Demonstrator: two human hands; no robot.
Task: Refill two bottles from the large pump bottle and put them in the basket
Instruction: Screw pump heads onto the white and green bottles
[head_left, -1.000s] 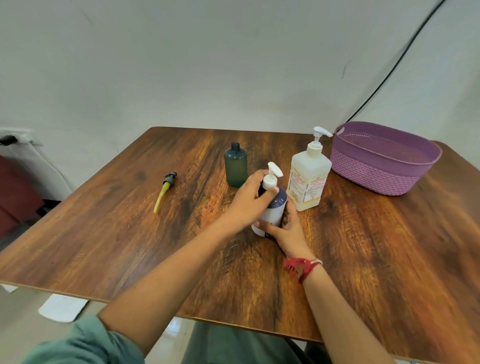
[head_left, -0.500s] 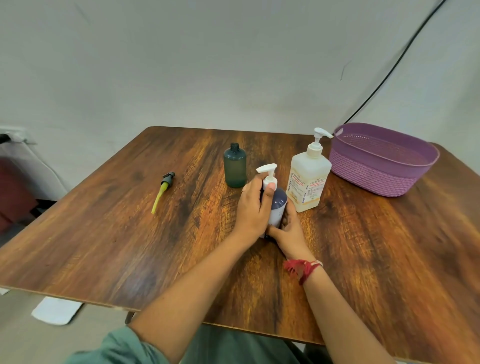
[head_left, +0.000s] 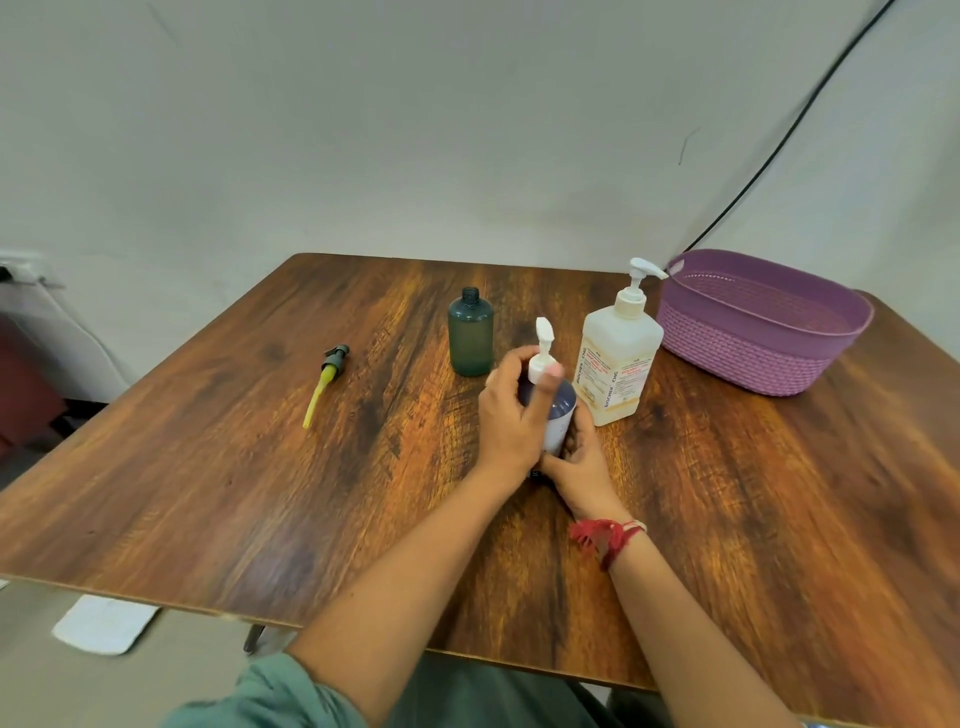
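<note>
A small dark-blue bottle (head_left: 561, 410) with a white pump head (head_left: 543, 345) stands upright at the table's middle. My left hand (head_left: 511, 415) wraps the pump collar at its neck. My right hand (head_left: 576, 460) grips the bottle's lower body. Just right of it stands the large white pump bottle (head_left: 618, 364) with a printed label. A green bottle (head_left: 470, 332) stands open-necked behind the left hand. Its pump with a yellow tube (head_left: 326, 382) lies on the table to the left. The purple basket (head_left: 727, 358) sits at the back right.
The wooden table (head_left: 208, 493) ends at a front edge near my body. A black cable (head_left: 779, 145) runs down the wall behind the basket. A white cloth (head_left: 101, 623) lies on the floor at the lower left.
The white pump nozzle has swung round, from pointing right to left to pointing away, as my left hand turned on the neck. My right hand stayed on the bottle's body.
</note>
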